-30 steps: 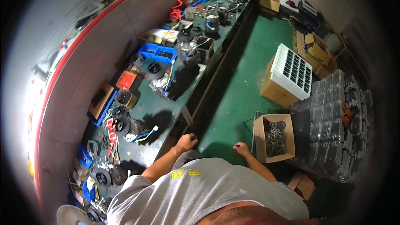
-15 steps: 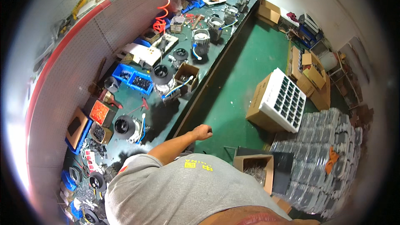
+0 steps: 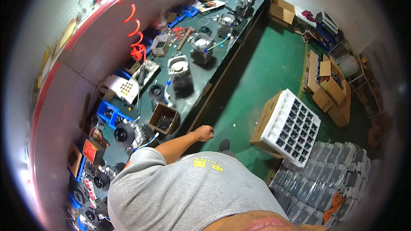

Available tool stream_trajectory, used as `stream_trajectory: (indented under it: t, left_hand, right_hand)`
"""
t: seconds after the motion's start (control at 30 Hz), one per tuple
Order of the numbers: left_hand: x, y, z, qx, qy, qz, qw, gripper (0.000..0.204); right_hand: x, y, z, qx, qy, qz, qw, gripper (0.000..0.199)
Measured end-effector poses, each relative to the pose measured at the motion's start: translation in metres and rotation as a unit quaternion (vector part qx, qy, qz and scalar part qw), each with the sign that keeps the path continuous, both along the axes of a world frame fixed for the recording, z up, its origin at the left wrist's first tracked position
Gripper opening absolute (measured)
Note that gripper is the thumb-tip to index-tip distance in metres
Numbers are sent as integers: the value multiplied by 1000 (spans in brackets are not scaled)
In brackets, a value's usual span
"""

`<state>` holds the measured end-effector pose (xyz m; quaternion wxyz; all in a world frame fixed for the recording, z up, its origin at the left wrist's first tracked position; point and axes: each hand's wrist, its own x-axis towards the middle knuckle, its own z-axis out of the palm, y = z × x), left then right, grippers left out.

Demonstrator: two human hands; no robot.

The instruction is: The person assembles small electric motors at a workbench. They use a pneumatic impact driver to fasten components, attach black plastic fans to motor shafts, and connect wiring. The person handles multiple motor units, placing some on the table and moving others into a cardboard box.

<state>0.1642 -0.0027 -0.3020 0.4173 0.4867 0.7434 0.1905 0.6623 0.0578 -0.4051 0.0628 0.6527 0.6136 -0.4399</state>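
Observation:
My left hand (image 3: 204, 133) hangs over the green floor just off the bench's front edge, its fingers curled in and nothing showing in them. It touches nothing I can see. Nearest to it on the workbench (image 3: 193, 86) is an open cardboard box (image 3: 165, 118) of small dark parts. Beside that box lies a motor-like unit with a black round impeller (image 3: 124, 134) and a wire lead. Farther along the bench stand several grey finned housings (image 3: 201, 48), some with blue-and-white leads. My right hand is out of view.
On the right, a white foam tray (image 3: 295, 128) of dark parts tops a carton (image 3: 264, 122). Behind my right side are stacked grey castings (image 3: 312, 177) in clear wrap. Opened cartons (image 3: 332, 83) stand at the right wall. Blue bins (image 3: 112, 113) line the bench's back.
My body has moved forward along the bench. Bench items and the foam tray have slid nearer and down the view; my left hand stays low, and a shoe now shows.

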Motion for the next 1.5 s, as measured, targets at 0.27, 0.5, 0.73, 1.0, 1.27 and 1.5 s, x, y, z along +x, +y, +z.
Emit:
stream_trajectory:
  t: [0.27, 0.5, 0.73, 1.0, 1.27, 1.5]
  left_hand:
    - [-76, 131, 55, 73, -53, 106, 990, 30]
    - [-149, 260, 145, 193, -111, 128, 966, 27]
    - [-251, 356, 180, 272, -78, 118, 952, 28]
    - [-332, 392, 192, 236, -198, 292, 905, 26]
    - [-331, 409, 220, 240, -145, 615, 737, 22]
    - [-298, 445, 240, 166, -92, 770, 609, 21]
  right_hand:
    - [-111, 300, 12, 40, 41, 42, 997, 30]
    - [-290, 472, 39, 97, 213, 63, 970, 24]
    - [-489, 600, 156, 209, 261, 236, 913, 21]
    - [-808, 724, 305, 318, 392, 390, 770, 22]
    - [-1133, 783, 205, 307, 154, 726, 596, 23]
    - [-1233, 784, 79, 318, -60, 806, 496, 32]
